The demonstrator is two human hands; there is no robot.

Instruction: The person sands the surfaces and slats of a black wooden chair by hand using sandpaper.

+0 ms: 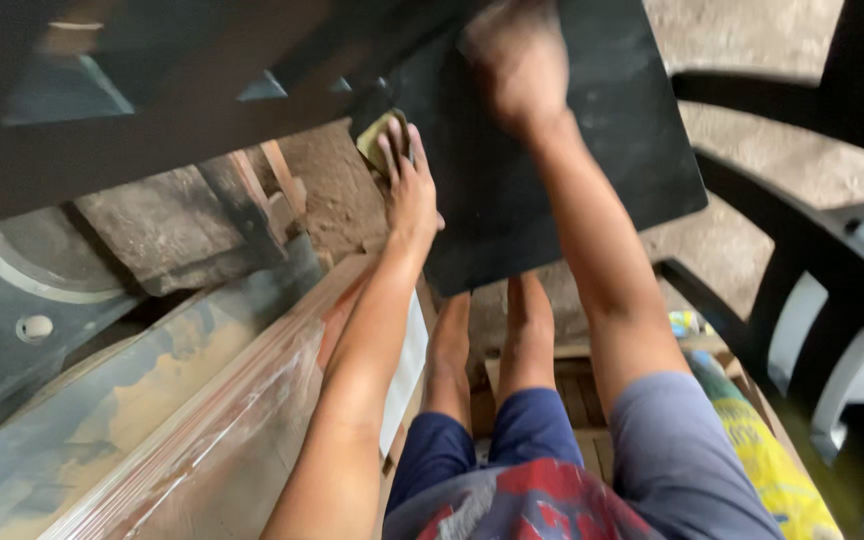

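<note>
A flat black board (572, 190) leans in front of me, its lower edge above my bare feet. My left hand (407, 180) presses a small yellowish pad (377, 138) against the board's left edge, fingers laid flat over it. My right hand (520, 60) rests on the top part of the board, blurred, fingers curled on the surface; whether it grips anything I cannot tell.
Black curved chair frames (802, 250) stand at the right. A stack of plastic-wrapped panels (182, 410) lies at the lower left. A dark beam (152, 110) crosses the upper left. A yellow sack (782, 460) sits by my right leg. Dirt floor (342, 190) lies beyond.
</note>
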